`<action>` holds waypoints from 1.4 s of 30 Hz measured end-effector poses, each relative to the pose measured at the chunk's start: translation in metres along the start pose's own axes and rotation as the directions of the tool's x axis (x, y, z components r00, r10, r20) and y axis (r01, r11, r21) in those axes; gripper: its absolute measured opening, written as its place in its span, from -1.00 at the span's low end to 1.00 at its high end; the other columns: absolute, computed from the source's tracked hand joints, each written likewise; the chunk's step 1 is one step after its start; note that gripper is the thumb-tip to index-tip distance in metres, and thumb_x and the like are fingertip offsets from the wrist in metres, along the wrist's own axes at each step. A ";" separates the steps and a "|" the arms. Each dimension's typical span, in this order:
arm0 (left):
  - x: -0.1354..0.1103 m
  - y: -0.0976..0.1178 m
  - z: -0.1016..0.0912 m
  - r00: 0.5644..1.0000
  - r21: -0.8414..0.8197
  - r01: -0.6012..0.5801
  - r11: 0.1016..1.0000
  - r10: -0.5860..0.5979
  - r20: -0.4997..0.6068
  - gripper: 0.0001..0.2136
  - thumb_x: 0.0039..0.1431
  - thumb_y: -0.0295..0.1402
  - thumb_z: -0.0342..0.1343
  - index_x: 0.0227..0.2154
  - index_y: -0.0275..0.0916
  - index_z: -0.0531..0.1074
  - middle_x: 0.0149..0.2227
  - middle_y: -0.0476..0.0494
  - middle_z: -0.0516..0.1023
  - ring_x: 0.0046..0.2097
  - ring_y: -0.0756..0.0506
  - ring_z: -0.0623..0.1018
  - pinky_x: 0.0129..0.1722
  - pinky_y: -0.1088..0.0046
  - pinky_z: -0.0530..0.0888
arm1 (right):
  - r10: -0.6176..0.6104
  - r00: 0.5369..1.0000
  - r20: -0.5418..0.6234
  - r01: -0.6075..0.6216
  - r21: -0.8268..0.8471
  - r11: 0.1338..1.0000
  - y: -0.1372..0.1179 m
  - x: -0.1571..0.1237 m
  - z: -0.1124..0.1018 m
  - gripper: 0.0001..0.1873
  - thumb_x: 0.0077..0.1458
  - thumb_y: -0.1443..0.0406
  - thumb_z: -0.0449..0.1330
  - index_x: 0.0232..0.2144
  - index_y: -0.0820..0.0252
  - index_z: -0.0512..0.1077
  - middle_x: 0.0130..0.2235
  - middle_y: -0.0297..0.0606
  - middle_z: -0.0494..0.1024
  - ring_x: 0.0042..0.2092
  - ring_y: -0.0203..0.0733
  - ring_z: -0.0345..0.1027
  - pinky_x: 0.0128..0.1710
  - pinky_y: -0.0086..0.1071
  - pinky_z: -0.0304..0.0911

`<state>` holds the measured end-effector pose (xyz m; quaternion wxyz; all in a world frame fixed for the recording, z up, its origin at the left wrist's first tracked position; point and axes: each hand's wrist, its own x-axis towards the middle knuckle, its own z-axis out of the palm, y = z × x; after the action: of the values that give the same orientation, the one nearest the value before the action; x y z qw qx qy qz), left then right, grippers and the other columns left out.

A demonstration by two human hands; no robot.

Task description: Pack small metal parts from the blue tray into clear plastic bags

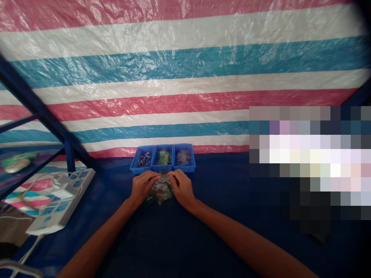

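We see three blue plastic bins [162,158] in a row, touching side by side, at the far edge of the tabletop. The left bin [140,160] holds a loose pile of short metal pins [144,159], silver with dark parts. The middle bin [162,158] holds green-and-clear packets [164,157], and we can't tell exactly what they are. The right bin [184,157] holds clear plastic packets [183,157], contents too small to tell.

Just in front of the bins, a crumpled clear plastic bundle [160,194] with green inside sits on the tabletop [220,235], between the left hand [142,187] and the right hand [181,187]. Both hands are on top of it, fingers [153,177] curled in and closed narrowly over its upper part, fingertips nearly meeting at the middle.

The tabletop is dark blue. A white power strip [59,201] with blue sockets lies at its left side, with white cables [27,251] running off near the corner. Behind everything hangs a pink, white and teal striped plastic tarp [185,65], on a blue metal frame [34,104]. A pixelated patch [307,170] hides the right side.
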<state>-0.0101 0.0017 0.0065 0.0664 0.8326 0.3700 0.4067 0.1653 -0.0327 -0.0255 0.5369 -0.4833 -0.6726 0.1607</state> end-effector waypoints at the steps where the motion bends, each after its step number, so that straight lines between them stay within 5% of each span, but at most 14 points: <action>1: 0.000 -0.001 0.000 1.000 -0.006 0.011 1.000 -0.011 0.001 -0.83 0.17 -0.29 0.07 -0.43 -0.22 0.49 -0.40 -0.06 0.59 -0.36 -0.03 0.56 -0.29 0.53 0.47 | -0.001 1.000 0.001 0.001 0.004 1.000 0.000 0.000 0.000 -0.75 0.23 0.30 -0.05 -0.29 0.17 0.43 -0.32 -0.25 0.45 -0.28 -0.24 0.34 -0.22 -0.42 0.21; 9: -0.001 0.000 0.000 0.976 -0.183 0.213 0.960 -0.219 -0.013 -0.83 0.11 -0.27 0.11 -0.28 -0.22 0.45 -0.62 0.08 0.50 -0.63 0.04 0.45 -0.51 0.57 0.43 | -0.041 0.997 0.063 0.041 -0.006 0.999 0.003 -0.001 0.002 -0.79 0.21 0.27 0.01 -0.23 0.15 0.43 -0.29 -0.25 0.45 -0.27 -0.24 0.34 -0.26 -0.43 0.23; 22: -0.002 0.005 0.002 0.918 -0.462 0.396 0.793 -0.331 0.218 -0.76 0.14 -0.29 0.06 -0.14 -0.24 0.34 -0.65 0.10 0.44 -0.67 0.04 0.40 -0.64 0.59 0.35 | -0.092 0.993 0.079 0.089 0.049 0.995 0.006 -0.001 0.004 -0.83 0.19 0.26 0.06 -0.24 0.18 0.41 -0.32 -0.27 0.43 -0.35 -0.28 0.30 -0.31 -0.44 0.21; 35: -0.003 -0.001 0.003 0.961 -0.314 0.272 0.910 -0.276 0.032 -0.83 0.08 -0.29 0.16 -0.30 -0.27 0.46 -0.40 -0.03 0.52 -0.53 0.04 0.47 -0.47 0.55 0.44 | -0.018 1.000 -0.020 0.020 0.119 0.993 -0.003 0.001 -0.003 -0.79 0.21 0.26 0.01 -0.37 0.20 0.40 -0.41 -0.29 0.40 -0.39 -0.28 0.25 -0.36 -0.43 0.14; 42: -0.001 0.001 0.001 0.981 -0.235 0.195 0.952 -0.188 0.051 -0.85 0.16 -0.30 0.08 -0.38 -0.27 0.45 -0.40 -0.04 0.49 -0.54 0.07 0.44 -0.44 0.55 0.41 | -0.012 1.000 -0.006 0.013 0.110 0.994 -0.004 0.002 -0.004 -0.78 0.20 0.26 0.02 -0.42 0.20 0.40 -0.43 -0.31 0.38 -0.40 -0.29 0.24 -0.37 -0.43 0.13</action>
<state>-0.0089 0.0002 0.0053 0.2105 0.7844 0.3963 0.4281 0.1669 -0.0341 -0.0200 0.5656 -0.4492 -0.6643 0.1926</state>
